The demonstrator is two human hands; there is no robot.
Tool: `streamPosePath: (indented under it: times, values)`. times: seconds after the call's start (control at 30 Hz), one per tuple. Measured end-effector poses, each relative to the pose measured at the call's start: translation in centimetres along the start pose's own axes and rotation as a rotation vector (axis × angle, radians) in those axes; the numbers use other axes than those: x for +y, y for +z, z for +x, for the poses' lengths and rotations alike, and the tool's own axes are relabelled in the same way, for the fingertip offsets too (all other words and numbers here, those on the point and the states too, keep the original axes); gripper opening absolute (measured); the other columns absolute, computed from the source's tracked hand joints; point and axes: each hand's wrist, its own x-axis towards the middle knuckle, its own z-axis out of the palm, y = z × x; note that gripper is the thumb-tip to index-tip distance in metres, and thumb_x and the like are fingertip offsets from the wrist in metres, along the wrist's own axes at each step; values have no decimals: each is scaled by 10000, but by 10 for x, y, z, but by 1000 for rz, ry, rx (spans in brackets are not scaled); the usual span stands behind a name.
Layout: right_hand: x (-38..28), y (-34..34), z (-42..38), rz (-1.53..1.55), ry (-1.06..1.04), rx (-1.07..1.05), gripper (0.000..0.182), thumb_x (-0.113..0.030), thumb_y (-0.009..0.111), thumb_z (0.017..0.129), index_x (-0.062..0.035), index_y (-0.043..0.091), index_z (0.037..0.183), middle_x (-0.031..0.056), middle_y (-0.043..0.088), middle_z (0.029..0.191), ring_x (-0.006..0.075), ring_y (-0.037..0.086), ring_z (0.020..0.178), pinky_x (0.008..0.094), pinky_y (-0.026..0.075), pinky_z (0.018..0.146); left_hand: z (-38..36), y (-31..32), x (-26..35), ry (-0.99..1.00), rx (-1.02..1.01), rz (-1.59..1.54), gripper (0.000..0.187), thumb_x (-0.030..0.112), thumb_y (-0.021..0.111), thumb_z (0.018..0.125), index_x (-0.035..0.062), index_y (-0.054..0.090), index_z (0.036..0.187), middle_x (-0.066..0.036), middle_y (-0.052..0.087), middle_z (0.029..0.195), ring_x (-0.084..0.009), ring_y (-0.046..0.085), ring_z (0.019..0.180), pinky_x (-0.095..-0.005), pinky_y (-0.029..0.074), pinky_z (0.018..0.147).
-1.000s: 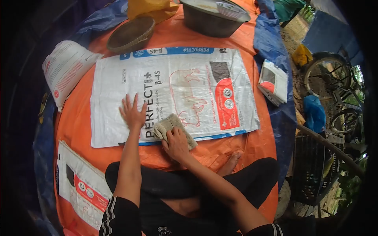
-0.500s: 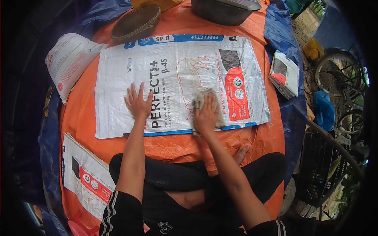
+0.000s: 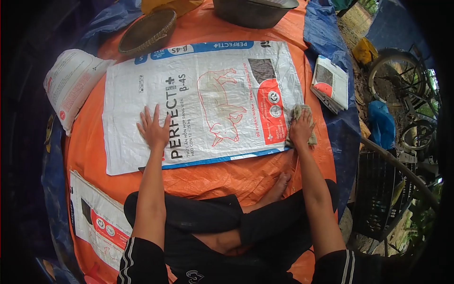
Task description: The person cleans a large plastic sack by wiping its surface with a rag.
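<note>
A white printed sack [image 3: 213,99] lies flat on an orange tarp [image 3: 198,184], with its blue strips along the top and bottom edges. On the sack's left part, beside the large black lettering, my left hand [image 3: 154,128] rests palm down with its fingers spread. My right hand [image 3: 301,127] presses a folded grey-green cloth [image 3: 312,138] down at the sack's lower right edge, its fingers over the cloth.
A full white bag [image 3: 73,85] stands at the left. Behind the sack are a woven basket [image 3: 147,33] and a dark basin [image 3: 255,13]. Folded sacks lie at the right [image 3: 331,83] and lower left [image 3: 101,222]. Bicycles stand far right.
My right hand and the cloth have moved right across the sack, from its middle to its right edge. My left hand stays on the lettering's left side. The whole view has shifted slightly.
</note>
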Motion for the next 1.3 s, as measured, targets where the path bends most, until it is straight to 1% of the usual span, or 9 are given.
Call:
streamPosePath:
  times: [0.17,0.2,0.4,0.53,0.73,0.9,1.03,1.13,1.3]
  values:
    - [-23,-2,-10,-25,-70,29,576,-300,475,953,13,409,1433,186,346,1540,342,253,1458,572,118,1176,-1,2,-1,-2,19,0,619,575,512,922,314,418,1475,-97,247,1601,-325,168,1486,-534,50,1194]
    - [-39,-7,-22,-20,-78,21,576,-300,475,953,13,409,1433,186,346,1540,342,253,1458,572,118,1176,-2,2,-2,-10,16,10,619,575,512,922,314,418,1475,-97,247,1601,-325,168,1486,-534,50,1194]
    - [-172,-22,-130,516,-371,-71,616,-317,507,956,-21,360,1476,177,296,1568,333,212,1478,520,116,1195,-1,2,-2,12,28,-8,624,573,515,920,306,419,1476,-99,247,1600,-326,165,1486,-534,43,1195]
    - [-250,-45,-179,547,-635,-101,664,-278,563,911,0,345,1473,169,289,1570,327,204,1481,508,111,1200,-1,2,-1,14,38,-25,616,569,518,919,305,432,1469,-110,258,1595,-335,167,1484,-538,52,1194]
    - [-312,-45,-156,693,-677,-57,680,-270,568,899,9,333,1473,174,292,1565,320,214,1477,507,113,1197,1,4,-2,14,31,-20,617,571,523,916,304,438,1465,-117,263,1592,-339,168,1484,-539,55,1192]
    - [-279,-25,-105,606,-542,34,724,-292,554,898,16,285,1495,177,236,1589,318,168,1491,498,81,1205,0,2,-1,13,18,-26,617,564,527,918,304,430,1470,-109,252,1598,-332,157,1488,-535,46,1194]
    - [-216,-10,-71,500,-346,20,728,-314,528,913,1,259,1511,148,193,1611,296,126,1503,484,52,1210,0,2,-1,15,13,-28,618,539,545,916,335,405,1483,-92,229,1609,-329,156,1491,-553,48,1184]
    - [-159,8,-41,324,-258,94,698,-395,466,956,-33,268,1519,120,221,1609,289,146,1500,489,54,1207,0,0,0,11,1,-7,615,551,526,926,304,416,1478,-97,240,1604,-319,148,1492,-527,43,1197]
    - [-76,12,3,100,-70,84,682,-486,372,996,-57,292,1520,103,260,1599,293,160,1497,564,34,1184,0,1,-1,11,-4,1,616,551,525,926,300,416,1478,-97,237,1605,-318,149,1492,-525,41,1198]
